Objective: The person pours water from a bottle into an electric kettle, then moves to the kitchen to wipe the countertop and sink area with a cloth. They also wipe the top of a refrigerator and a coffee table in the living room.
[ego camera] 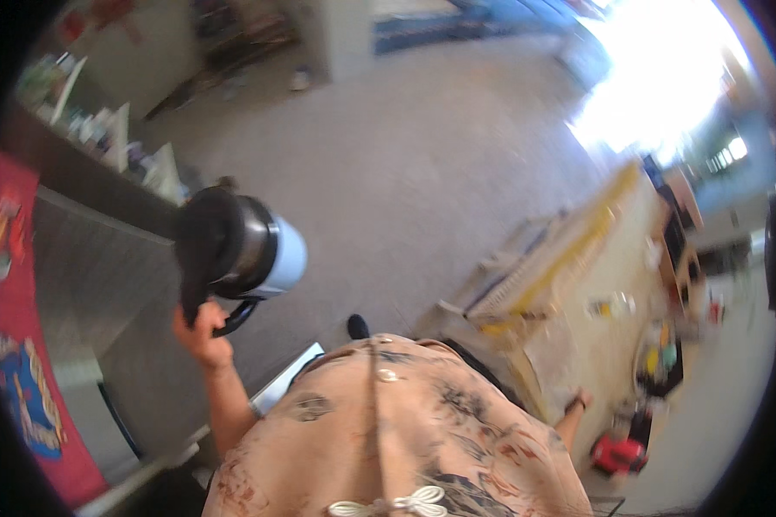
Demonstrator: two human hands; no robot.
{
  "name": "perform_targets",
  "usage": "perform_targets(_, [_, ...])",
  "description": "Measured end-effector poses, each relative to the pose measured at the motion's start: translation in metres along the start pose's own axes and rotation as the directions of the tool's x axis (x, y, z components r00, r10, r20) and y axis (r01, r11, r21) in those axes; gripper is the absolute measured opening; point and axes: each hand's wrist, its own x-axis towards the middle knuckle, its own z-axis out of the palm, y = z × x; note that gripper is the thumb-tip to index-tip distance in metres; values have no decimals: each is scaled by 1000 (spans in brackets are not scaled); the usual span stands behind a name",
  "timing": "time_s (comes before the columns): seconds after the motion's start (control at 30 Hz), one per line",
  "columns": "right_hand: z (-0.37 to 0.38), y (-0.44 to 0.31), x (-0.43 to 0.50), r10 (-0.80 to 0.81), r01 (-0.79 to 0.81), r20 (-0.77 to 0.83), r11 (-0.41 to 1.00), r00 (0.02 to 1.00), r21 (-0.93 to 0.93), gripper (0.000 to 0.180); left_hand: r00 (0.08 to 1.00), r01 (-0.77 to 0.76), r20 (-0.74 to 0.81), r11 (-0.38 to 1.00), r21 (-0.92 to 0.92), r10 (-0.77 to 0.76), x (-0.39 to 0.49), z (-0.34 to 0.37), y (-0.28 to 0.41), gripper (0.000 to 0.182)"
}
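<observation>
My left hand [200,333] grips the black handle of a jug or kettle [288,255] out to the left. The vessel has a black lid, a shiny dark band and a light-blue lower body, and it is tilted sideways above the floor. My right hand [582,397], small and blurred, is at the edge of a table [566,342] with a pale, yellow-bordered cover. Whether it touches the cover or holds anything is too blurred to tell. A red object [619,453] lies on the table beyond it.
On the table are a clear container [611,305] and a dark tray [663,365] with small items. Grey floor [388,161] stretches ahead. To the left stand a red patterned cloth [13,310] and a shelf of small goods [103,139]. Bright light comes from the far right.
</observation>
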Motion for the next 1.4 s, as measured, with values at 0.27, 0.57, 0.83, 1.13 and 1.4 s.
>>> perform_targets(0.27, [-132, -295, 37, -204, 413, -598, 880, 775, 235, 35, 989, 68, -138, 997, 49, -60, 20, -49, 11, 14])
perform_targets(0.57, [-127, -654, -93, -465, 661, -479, 417, 745, 624, 32, 908, 81, -381, 967, -241, -171, 17, -122, 13, 23])
perform_targets(0.83, [-8, -840, -169, -733, 735, -328, 332, 595, 592, 36, 768, -29, -603, 929, -369, -216, 14, -173, 11, 28])
perform_targets(1.13, [202, -1077, -315, -999, 731, 33, 50, 37, 681, 22, 437, -73, -897, 992, -100, -59, 44, -197, -6, 16])
perform_targets(1.4, [198, -1063, -790, -229, 73, 62, -41, -972, 996, 34, 68, -51, -997, 998, -46, -43, 44, -215, 2, 17])
